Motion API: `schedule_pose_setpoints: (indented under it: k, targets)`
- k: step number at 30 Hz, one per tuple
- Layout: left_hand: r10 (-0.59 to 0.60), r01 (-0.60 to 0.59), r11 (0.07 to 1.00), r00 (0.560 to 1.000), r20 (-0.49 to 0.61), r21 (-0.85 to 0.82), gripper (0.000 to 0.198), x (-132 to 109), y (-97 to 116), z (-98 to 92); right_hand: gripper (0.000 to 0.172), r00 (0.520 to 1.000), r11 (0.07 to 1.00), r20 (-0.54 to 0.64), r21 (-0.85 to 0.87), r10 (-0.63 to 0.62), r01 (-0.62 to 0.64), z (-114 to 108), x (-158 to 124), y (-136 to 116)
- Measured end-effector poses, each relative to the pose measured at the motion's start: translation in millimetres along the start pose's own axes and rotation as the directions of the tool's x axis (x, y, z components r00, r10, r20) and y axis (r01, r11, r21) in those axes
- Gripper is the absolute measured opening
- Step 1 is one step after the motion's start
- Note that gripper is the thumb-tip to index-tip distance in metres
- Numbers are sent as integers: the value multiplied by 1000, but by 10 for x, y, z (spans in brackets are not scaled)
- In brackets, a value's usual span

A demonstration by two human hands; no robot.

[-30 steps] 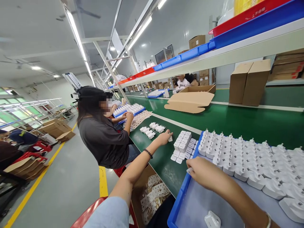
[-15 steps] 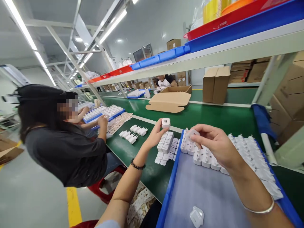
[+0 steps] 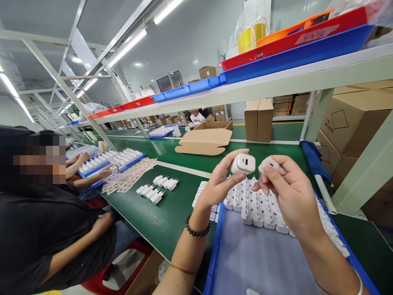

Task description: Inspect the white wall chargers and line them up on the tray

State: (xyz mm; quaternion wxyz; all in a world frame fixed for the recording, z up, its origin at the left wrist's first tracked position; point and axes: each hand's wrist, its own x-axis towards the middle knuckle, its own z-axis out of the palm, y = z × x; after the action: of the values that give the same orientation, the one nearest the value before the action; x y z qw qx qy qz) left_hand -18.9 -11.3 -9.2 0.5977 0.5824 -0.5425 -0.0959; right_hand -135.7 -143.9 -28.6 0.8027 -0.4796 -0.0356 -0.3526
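Observation:
My left hand (image 3: 217, 184) pinches a white charger (image 3: 243, 164) between thumb and fingers, its end with a dark port turned toward me. Close beside it, my right hand (image 3: 290, 190) grips a small whitish plastic cover (image 3: 267, 164) with a dark slot in it. A narrow gap separates the two pieces. Below both hands, a blue-rimmed tray (image 3: 215, 256) holds rows of white chargers (image 3: 256, 217) with their pins up. Left of the tray, white flat-faced pieces (image 3: 199, 192) are partly hidden by my left wrist.
White plugs (image 3: 153, 191) lie in two groups on the green table (image 3: 175, 209). A co-worker (image 3: 55, 229) sits at the left beside patterned sheets (image 3: 129, 176). Overhead, a shelf (image 3: 196, 98) carries red and blue trays. Flattened cardboard (image 3: 204, 141) lies beyond my hands.
My left hand has brought the charger right and closer to me. My right hand has lifted the cover from over the tray toward the charger. The view has turned right.

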Motion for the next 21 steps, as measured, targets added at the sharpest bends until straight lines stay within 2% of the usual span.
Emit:
schedule_pose_setpoints:
  k: [2,4,6,9,13,17,21]
  targets:
    - [-51,54,997,998,44,-63,54,0,6,-12,18,993,994,-104,-96,-63,53,-26,0,7]
    - [-80,90,988,994,78,-127,55,2,21,-27,19,984,979,-150,-193,-101,71,-57,-13,-19]
    - [-79,94,981,992,94,-172,55,6,28,-41,18,978,951,-148,-295,-145,97,-86,-46,-72]
    - [-37,60,975,993,108,-212,51,14,19,-63,21,980,904,-81,-405,-183,135,-117,-120,-162]
    - [30,2,976,989,142,-217,47,20,26,-84,29,996,924,54,-371,-76,91,-130,-210,-223]
    - [25,5,983,987,159,-185,50,17,60,-76,9,995,963,104,-268,3,25,-96,-250,-217]
    - [-35,66,985,981,189,-162,55,22,64,-63,8,992,963,125,-268,16,18,-66,-245,-212]
